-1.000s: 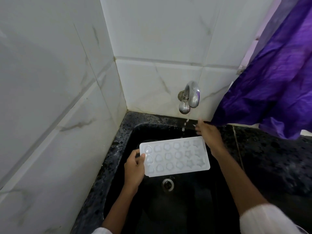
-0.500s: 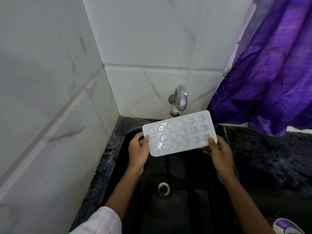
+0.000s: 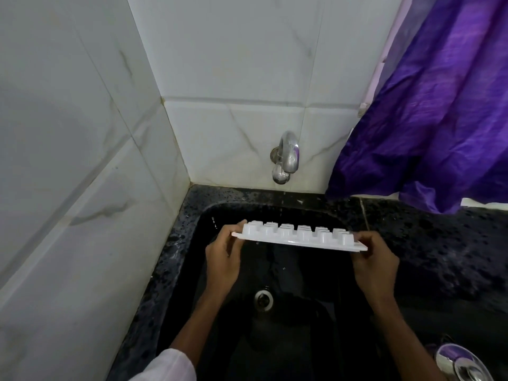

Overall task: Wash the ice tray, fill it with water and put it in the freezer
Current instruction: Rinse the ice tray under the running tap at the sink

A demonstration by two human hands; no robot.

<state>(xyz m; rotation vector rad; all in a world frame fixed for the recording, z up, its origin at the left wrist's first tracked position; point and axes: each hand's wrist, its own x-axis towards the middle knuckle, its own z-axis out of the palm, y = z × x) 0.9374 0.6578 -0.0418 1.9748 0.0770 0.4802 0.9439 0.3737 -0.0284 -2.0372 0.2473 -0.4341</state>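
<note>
Below the tap (image 3: 286, 158) the ice tray (image 3: 299, 237) has flipped cups-down, left hand (image 3: 224, 257) and right hand (image 3: 375, 259) gripping its ends; seemingly draining before filling

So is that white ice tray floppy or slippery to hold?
Probably stiff: the ice tray looks straight, held only at its ends by the left hand and right hand. Maybe slippery: water drips beneath it.

A black speckled stone counter (image 3: 426, 257) frames a black sink (image 3: 297, 273). Crumpled purple cloth (image 3: 439, 119) drapes onto its far right, a shiny steel vessel (image 3: 461, 364) nearer.
</note>
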